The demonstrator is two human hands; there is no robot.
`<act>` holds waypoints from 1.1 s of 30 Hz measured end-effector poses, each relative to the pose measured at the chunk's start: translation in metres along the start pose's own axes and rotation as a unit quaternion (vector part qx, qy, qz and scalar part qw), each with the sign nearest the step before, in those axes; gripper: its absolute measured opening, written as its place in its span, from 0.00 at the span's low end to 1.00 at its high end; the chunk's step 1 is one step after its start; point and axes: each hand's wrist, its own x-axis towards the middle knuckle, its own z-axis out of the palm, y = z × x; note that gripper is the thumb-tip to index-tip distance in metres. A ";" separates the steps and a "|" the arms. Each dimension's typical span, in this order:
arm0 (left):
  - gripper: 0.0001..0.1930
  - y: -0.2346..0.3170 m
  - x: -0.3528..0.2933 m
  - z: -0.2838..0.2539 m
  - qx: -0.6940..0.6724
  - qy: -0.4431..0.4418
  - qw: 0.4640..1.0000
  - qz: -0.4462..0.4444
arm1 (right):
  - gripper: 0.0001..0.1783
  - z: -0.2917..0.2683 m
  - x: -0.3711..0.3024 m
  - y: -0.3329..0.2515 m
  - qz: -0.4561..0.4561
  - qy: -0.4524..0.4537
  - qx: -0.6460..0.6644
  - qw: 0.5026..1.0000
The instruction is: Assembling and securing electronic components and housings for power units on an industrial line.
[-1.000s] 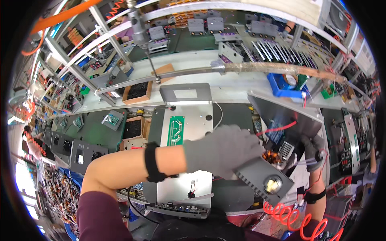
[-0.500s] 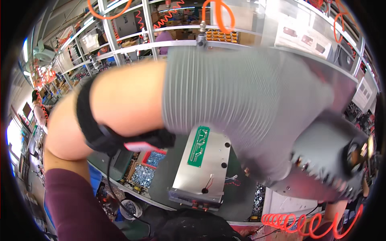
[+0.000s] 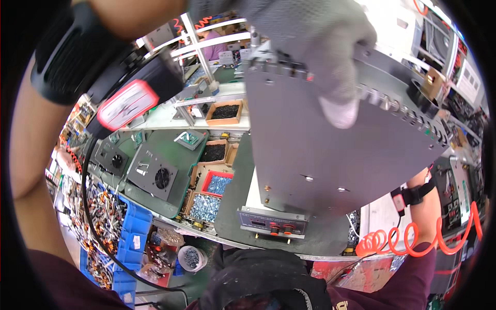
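Note:
My left hand [image 3: 336, 57], in a grey knitted glove, grips the slotted upper edge of a grey sheet-metal cover [image 3: 330, 155], with a fingertip pressed on its flat face. The cover is tilted, held above a boxy metal device [image 3: 274, 223] with a dark control strip and two red knobs on its near face. Most of the device's body is hidden behind the cover. From the lower right comes my right forearm [image 3: 426, 212], with a black strap round it. My right hand is behind the cover's right edge, so its fingers are hidden.
Left of the device stand a red tray [image 3: 217, 184] and cardboard trays of small metal parts. Grey plates with fans [image 3: 154, 173] lie on a green mat. Blue crates [image 3: 133, 232] and a white bucket [image 3: 192, 258] sit lower left. A coiled red hose [image 3: 418, 243] crosses the right side.
My left hand has swung up with the cover, bringing it from the right to over the device. The device's top and green circuit board are now covered from sight.

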 end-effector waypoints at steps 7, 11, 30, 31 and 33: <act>0.40 -0.014 0.002 -0.012 0.008 -0.029 0.999 -0.038 | 0.23 -0.122 -0.160 0.026 0.092 0.147 -0.065 0.983; 0.44 -0.043 -0.015 0.006 0.002 0.018 0.996 -0.091 | 0.18 -0.140 -0.337 -0.031 0.172 0.526 -0.115 0.825; 0.66 -0.184 -0.150 0.036 -0.064 0.026 0.970 -0.234 | 0.25 0.342 -0.160 0.007 0.163 0.519 0.178 0.820; 0.65 -0.185 -0.153 0.043 -0.040 -0.005 0.966 -0.255 | 0.24 0.336 -0.161 0.010 0.140 0.505 0.163 0.836; 0.59 -0.187 -0.154 0.066 -0.110 -0.017 0.960 -0.258 | 0.26 0.311 -0.147 0.023 0.173 0.552 0.207 0.789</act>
